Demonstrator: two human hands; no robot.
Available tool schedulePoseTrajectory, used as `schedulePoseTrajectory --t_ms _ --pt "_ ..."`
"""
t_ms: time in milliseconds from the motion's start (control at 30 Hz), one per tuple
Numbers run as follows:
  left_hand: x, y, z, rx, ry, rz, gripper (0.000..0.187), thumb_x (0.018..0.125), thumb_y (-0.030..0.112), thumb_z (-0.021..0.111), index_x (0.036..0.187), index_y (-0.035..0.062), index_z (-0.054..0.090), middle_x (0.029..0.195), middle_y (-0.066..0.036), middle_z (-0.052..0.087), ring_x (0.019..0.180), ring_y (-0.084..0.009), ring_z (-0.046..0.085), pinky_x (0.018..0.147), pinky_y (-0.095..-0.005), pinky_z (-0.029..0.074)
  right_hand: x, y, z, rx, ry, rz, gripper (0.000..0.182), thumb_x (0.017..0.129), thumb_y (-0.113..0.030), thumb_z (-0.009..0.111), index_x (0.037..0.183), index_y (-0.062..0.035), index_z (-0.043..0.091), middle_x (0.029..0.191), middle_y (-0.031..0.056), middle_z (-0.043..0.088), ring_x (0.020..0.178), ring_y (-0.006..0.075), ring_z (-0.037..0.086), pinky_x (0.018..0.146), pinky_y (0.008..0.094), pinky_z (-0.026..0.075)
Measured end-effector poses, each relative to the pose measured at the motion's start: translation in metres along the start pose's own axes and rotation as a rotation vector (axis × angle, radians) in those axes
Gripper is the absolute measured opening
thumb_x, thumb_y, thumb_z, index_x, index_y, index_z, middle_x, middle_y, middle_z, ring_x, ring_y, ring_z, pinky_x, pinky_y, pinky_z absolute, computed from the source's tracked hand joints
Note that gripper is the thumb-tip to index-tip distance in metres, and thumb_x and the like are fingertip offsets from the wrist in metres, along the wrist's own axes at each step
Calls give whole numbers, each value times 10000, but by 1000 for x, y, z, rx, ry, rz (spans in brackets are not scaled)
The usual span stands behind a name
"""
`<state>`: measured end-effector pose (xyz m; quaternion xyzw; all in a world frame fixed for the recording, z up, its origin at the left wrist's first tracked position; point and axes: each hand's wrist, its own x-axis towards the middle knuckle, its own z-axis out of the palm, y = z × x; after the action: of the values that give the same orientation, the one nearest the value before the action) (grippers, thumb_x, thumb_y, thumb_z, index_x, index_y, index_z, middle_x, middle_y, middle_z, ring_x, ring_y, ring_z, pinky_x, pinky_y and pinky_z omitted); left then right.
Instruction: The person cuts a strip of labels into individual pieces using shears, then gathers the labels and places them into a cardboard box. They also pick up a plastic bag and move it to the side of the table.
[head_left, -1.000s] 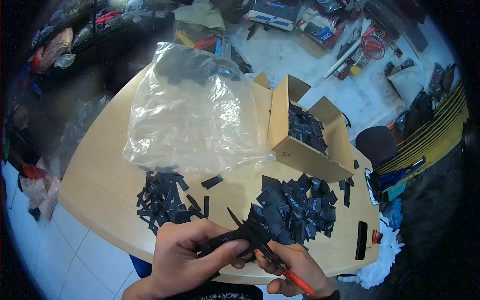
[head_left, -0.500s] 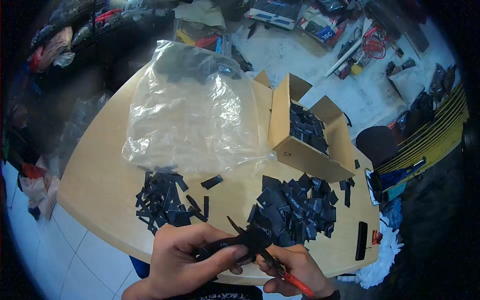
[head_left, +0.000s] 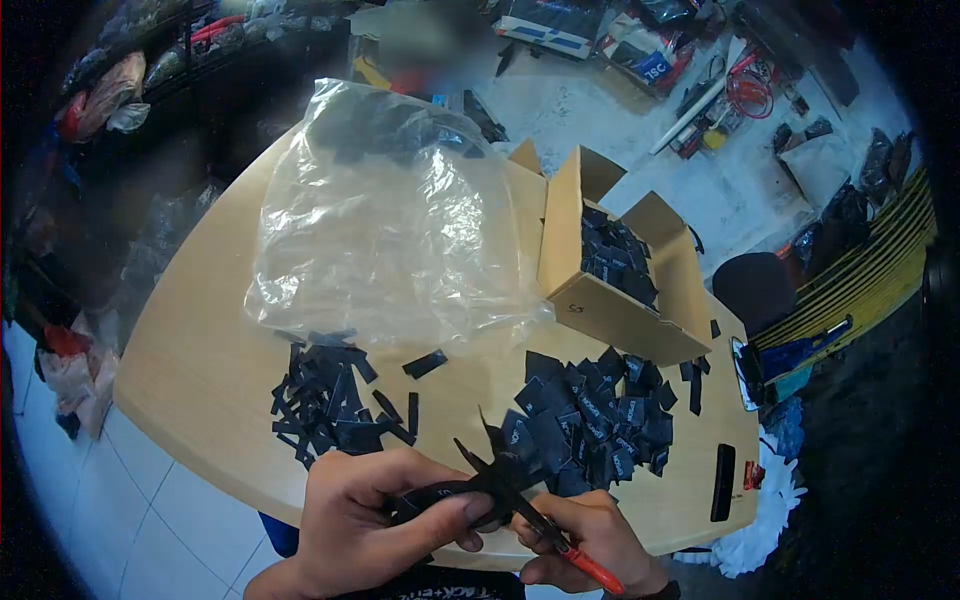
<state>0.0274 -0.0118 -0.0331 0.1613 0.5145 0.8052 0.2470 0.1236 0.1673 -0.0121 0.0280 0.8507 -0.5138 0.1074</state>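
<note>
A dark, flexible strip [head_left: 432, 494] is above the near edge of a pale wooden tabletop [head_left: 200, 335], pinched in the grip of the left hand [head_left: 375, 515] between thumb and bent fingers. The right hand [head_left: 585, 530] has its grip closed around red-handled scissors [head_left: 597, 570], whose dark blades reach across to the strip just beyond the left thumb; exactly where they meet it is hard to tell, black on black. Beyond the left hand lies a heap of narrow black offcuts [head_left: 335, 405], with one loose piece [head_left: 425, 363] beside it. Beyond the right hand spreads a larger pile of black labels [head_left: 590, 415], some with pale lettering. Farther back, a crinkled clear plastic bag [head_left: 370, 230] lies next to an open cardboard box [head_left: 625, 318] holding more black pieces [head_left: 618, 258]. A slim black object [head_left: 722, 482] rests near the tabletop's right edge.
</note>
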Motion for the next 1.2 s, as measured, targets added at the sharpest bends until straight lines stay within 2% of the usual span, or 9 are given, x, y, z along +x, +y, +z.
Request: schedulePoseTrajectory --t_ms 400,467,500,567,900,967,1100,1167,1200 --pt "-4 -8 -16 -33 -37 -37 54 727 -94 597 732 -99 543 707 -218 617 616 -246 644 535 -328 561 7 1 7 -28 -46 -28 410 722 -390 712 797 -23 544 592 27 511 493 135 490 487 236 399" --pt "-7 -7 -12 -55 28 -60 54 726 -96 597 735 -99 544 711 -218 618 617 -245 644 536 -327 560 9 -14 8 -116 -37 103 275 906 -256 463 850 -25 603 604 33 549 467 104 524 420 215 419" --pt "-8 -6 -12 -73 89 -83 54 725 -97 597 737 -99 545 715 -218 619 618 -243 644 537 -326 560 9 -11 9 -119 -43 103 275 906 -256 463 850 -25 603 604 33 549 467 104 524 420 215 419" --pt "-9 -5 -15 -70 82 -73 53 725 -97 597 743 -99 547 720 -216 621 620 -241 644 536 -321 558 9 -1 12 -116 -31 27 396 719 -378 718 793 -29 546 599 29 515 489 133 478 485 230 395" --pt "-2 -8 -28 47 -83 -53 30 766 -63 601 771 -82 578 730 -184 636 633 -199 642 561 -278 539 9 11 18 -64 -60 67 466 645 -416 762 763 -30 528 597 21 506 485 109 460 492 232 393" --pt "3 -6 -24 75 -115 -59 35 773 -53 602 788 -80 585 736 -174 640 637 -188 642 570 -269 536 2 30 27 358 170 341 230 897 -200 485 833 -7 594 586 51 554 470 103 534 419 233 425" --pt "10 -16 -13 196 -215 -62 83 782 -18 618 835 -78 600 750 -146 647 645 -157 640 585 -241 525 -4 3 19 827 316 681 212 891 -172 497 854 15 589 605 55 562 508 93 544 442 239 434" --pt "15 -22 -5 177 -248 -80 88 784 -13 619 843 -77 602 749 -142 648 644 -152 639 582 -237 521 -16 17 16 -142 146 49 250 894 -193 488 870 37 582 629 68 570 532 116 560 471 251 452" --pt "17 -24 -1 157 -271 -94 94 786 -8 620 850 -75 605 747 -138 649 644 -147 638 579 -233 518 -23 31 17 -136 160 57 250 894 -193 488 870 37 582 629 68 570 532 116 560 471 251 452"
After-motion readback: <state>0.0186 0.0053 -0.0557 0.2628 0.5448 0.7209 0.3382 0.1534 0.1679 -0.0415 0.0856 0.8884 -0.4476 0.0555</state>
